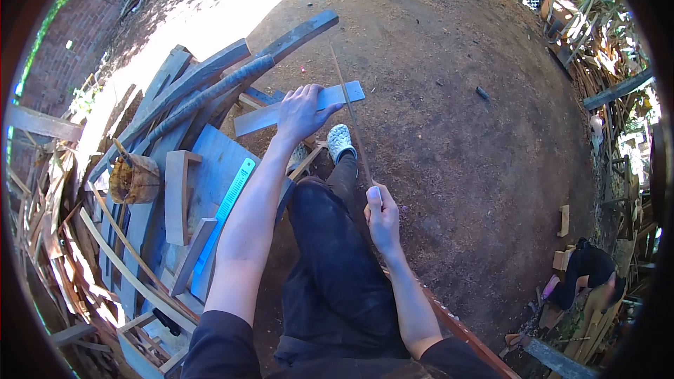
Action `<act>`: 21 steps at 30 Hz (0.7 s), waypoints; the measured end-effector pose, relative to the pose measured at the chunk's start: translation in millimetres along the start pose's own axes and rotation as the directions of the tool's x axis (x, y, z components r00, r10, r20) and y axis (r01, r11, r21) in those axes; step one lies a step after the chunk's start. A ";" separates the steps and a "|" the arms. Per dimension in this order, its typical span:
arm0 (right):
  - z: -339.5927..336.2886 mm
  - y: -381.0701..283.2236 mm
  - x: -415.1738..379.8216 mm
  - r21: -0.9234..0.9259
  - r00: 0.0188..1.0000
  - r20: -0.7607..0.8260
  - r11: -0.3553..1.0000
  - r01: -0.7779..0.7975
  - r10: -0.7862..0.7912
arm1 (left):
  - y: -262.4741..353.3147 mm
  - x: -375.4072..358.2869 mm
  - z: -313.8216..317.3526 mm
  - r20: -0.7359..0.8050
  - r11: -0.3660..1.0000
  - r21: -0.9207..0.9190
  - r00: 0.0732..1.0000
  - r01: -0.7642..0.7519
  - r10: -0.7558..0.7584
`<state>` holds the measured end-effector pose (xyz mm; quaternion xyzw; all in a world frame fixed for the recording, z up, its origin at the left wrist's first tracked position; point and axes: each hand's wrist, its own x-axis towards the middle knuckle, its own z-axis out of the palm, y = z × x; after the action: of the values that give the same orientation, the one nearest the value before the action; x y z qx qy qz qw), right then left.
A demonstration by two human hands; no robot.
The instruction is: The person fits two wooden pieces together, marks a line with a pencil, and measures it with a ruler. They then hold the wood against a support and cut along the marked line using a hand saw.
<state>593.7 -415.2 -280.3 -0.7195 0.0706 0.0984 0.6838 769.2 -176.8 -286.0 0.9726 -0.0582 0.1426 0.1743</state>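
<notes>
A flat, pale board lies crosswise in front of me, and my left hand presses on its top with fingers over the far edge and thumb stretched to the right. My right hand is wrapped round the near end of a long, thin saw-like blade, its thumb on top. The blade runs away from me and crosses the board near its right end, to the right of my left thumb. Its handle is hidden in my fist. One foot in a white shoe is below the board.
Left of me, a bench of planks holds a turquoise ruler, a curved wooden piece and a stained bucket. Long beams extend forward. A person bends over wood at the lower right. Scrap wood lines both sides.
</notes>
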 end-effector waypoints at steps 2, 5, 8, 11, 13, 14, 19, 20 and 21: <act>-3.8 -2.4 -6.9 -0.002 0.997 0.034 0.998 -0.063 0.063 | 1.9 -0.7 -0.5 0.002 1.000 0.010 1.000 -0.014 0.014; -3.7 -1.6 -11.2 0.061 0.994 0.034 0.992 -0.107 0.105 | -1.3 0.2 2.6 0.027 0.997 0.057 0.998 -0.055 0.053; -4.1 6.4 -22.1 0.029 0.998 0.016 0.998 -0.055 0.054 | -2.6 2.0 5.3 -0.060 0.999 0.028 0.998 -0.030 0.032; -18.2 13.5 -37.6 0.012 0.999 0.026 0.999 -0.043 0.042 | -2.3 2.3 5.1 0.014 0.996 0.063 0.998 -0.057 0.056; -21.7 6.9 -39.6 0.028 0.997 0.036 0.997 -0.069 0.068 | -2.7 0.9 3.6 0.017 0.992 0.077 0.995 -0.103 0.102; -21.4 2.3 -38.3 0.041 0.995 0.057 0.995 -0.086 0.083 | -2.2 0.7 3.1 0.018 0.991 0.078 0.994 -0.105 0.104; -18.4 3.7 -40.5 0.070 0.992 0.074 0.991 -0.112 0.107 | 0.7 2.1 0.6 0.084 0.995 0.083 0.995 -0.054 0.047; -17.9 2.1 -40.0 0.066 0.991 0.072 0.991 -0.115 0.110 | 0.7 1.6 0.6 0.084 0.995 0.083 0.995 -0.055 0.047; -17.4 1.8 -40.0 0.065 0.992 0.071 0.991 -0.114 0.109 | 1.2 1.6 0.4 0.079 0.995 0.085 0.996 -0.054 0.047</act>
<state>555.2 -434.1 -271.8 -0.6866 0.0911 0.1580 0.7038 770.6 -178.1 -285.5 0.9822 -0.0833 0.1120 0.1259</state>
